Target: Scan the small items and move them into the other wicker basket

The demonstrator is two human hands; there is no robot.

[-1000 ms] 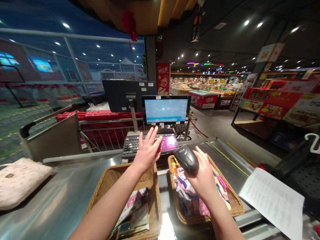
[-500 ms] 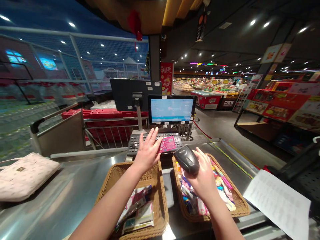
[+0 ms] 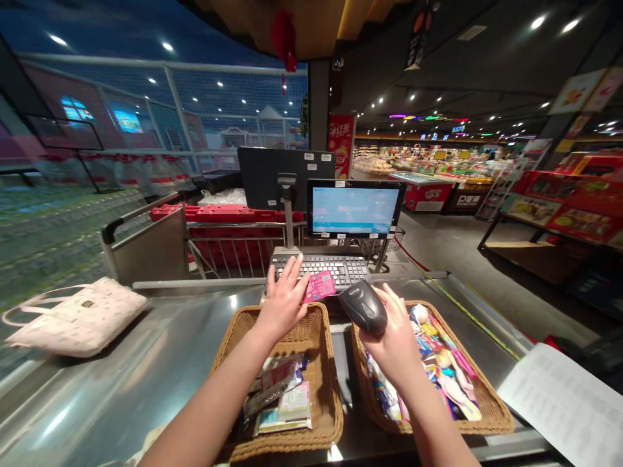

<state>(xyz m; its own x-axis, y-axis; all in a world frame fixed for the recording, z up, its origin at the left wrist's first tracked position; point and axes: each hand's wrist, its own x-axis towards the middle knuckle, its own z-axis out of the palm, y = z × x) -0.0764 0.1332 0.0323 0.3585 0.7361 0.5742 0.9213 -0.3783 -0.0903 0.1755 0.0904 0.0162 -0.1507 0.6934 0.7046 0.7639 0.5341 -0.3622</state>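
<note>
The grip of the right hand [image 3: 395, 344] wraps a black handheld scanner [image 3: 363, 307].

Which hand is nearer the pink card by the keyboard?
The left hand is nearer, right at the edge of the pink card. The right hand, gripping a black handheld scanner, sits farther right and lower, apart from the card.

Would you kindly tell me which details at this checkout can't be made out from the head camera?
All in the head view:
The monitor screen: text too small and washed out.
The pink card: print too small to read.
The handheld scanner: underside hidden by the right hand.
The right wicker basket: lower items hidden by those on top.
The printed sheet: lines too small, cut off by the frame's edge.
</note>
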